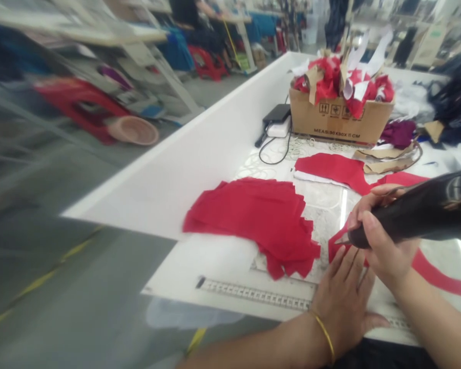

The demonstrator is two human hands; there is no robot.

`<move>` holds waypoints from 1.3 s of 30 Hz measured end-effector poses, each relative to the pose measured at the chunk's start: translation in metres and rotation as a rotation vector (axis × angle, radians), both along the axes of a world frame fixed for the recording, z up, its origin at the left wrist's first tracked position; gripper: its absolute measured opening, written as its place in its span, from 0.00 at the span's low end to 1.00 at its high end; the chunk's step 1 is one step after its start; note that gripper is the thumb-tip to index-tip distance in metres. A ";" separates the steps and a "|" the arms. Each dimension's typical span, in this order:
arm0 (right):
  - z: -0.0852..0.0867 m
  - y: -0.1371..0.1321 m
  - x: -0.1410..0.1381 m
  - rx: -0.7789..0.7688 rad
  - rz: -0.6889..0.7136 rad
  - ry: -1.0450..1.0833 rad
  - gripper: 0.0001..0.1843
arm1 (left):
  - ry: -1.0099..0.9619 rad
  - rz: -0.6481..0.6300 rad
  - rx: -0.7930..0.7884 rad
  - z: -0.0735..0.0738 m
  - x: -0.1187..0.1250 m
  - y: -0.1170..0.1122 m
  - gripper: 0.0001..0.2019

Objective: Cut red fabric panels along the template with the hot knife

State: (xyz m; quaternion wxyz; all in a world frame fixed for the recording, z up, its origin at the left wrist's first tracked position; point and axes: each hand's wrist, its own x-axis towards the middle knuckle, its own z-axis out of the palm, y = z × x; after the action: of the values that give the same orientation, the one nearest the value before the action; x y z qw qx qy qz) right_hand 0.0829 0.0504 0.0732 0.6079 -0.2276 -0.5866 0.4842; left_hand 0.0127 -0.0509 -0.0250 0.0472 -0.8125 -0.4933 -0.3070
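Note:
My right hand (380, 236) is closed around the handle of a large pair of black scissors (426, 210), their tip touching a red fabric piece (434, 271) on the white table (200, 159). My left hand (343, 302) lies flat with fingers spread on the table's near edge, right beside the scissors' tip, partly over a metal ruler (253, 293). It wears a thin yellow band at the wrist. A stack of red cut fabric pieces (261, 218) lies just to the left of both hands.
A cardboard box (340, 120) full of red and white scraps stands at the back. A black device (276, 114) with a cable sits left of it. More red pieces (334, 169) and brown paper patterns (388, 159) lie beyond. A red stool (80, 105) and a pink bowl (134, 130) are on the floor, left.

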 end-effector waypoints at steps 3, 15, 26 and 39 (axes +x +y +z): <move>-0.005 0.003 -0.005 0.002 -0.017 0.017 0.14 | -0.004 0.028 0.019 0.002 -0.001 0.001 0.47; 0.001 0.003 -0.010 0.014 0.007 0.076 0.14 | 0.015 0.031 -0.024 0.008 -0.002 0.002 0.45; -0.001 0.002 -0.008 0.011 -0.007 0.044 0.14 | 0.025 0.043 -0.068 0.007 0.001 0.001 0.52; -0.001 0.002 -0.008 0.002 -0.012 0.070 0.14 | 0.063 0.103 0.018 0.005 0.001 0.000 0.48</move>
State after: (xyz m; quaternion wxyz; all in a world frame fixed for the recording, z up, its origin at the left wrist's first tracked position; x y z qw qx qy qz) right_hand 0.0753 0.0524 0.0724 0.6310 -0.2133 -0.5644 0.4877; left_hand 0.0137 -0.0506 -0.0197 0.0855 -0.7949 -0.5299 -0.2829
